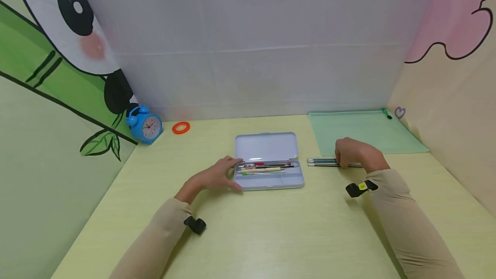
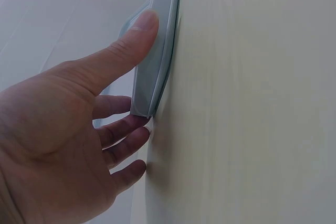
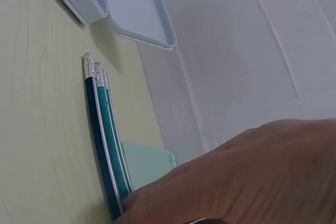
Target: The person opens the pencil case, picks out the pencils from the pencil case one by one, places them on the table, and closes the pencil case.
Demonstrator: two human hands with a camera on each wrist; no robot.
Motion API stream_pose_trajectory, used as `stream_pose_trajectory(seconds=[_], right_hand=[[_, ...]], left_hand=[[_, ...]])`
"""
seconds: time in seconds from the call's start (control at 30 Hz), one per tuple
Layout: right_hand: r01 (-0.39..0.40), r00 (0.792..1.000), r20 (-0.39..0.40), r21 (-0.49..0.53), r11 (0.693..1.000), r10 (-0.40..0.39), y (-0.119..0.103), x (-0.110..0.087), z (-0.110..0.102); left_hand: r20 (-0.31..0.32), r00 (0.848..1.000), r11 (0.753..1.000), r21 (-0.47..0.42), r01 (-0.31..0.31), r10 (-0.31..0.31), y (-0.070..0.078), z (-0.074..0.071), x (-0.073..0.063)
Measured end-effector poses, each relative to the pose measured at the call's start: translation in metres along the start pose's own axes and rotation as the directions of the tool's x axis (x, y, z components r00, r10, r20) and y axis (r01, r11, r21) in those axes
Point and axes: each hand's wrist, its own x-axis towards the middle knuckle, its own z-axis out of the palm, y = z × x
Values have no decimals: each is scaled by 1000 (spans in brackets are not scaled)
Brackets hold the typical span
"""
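A white pencil case (image 1: 288, 180) lies with its lid (image 1: 266, 146) raised at the back; several pens and pencils (image 1: 263, 169) are in its rear compartment. My left hand (image 1: 215, 175) holds the case by its left end, the thumb on the front wall and the fingers round the end, as the left wrist view of that hand (image 2: 68, 124) shows. To the right of the case, my right hand (image 1: 354, 152) grips three pencils (image 1: 319, 161) from above. Their eraser ends (image 3: 90, 66) point toward the case; the fingertips and far ends are hidden.
A blue alarm clock (image 1: 145, 125) and an orange ring (image 1: 181, 128) stand at the back left. A green zip pouch (image 1: 364, 128) lies at the back right, just behind the right hand. Printed cloth walls (image 1: 252, 46) border the table (image 1: 271, 231).
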Motion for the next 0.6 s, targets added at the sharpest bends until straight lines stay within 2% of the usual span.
stream_pose_trajectory(seconds=[0.6], right_hand=[[-39, 999, -3, 4, 999, 39, 2, 3, 0]], left_hand=[[1, 1000, 1000, 24, 14, -14, -4, 1, 2]])
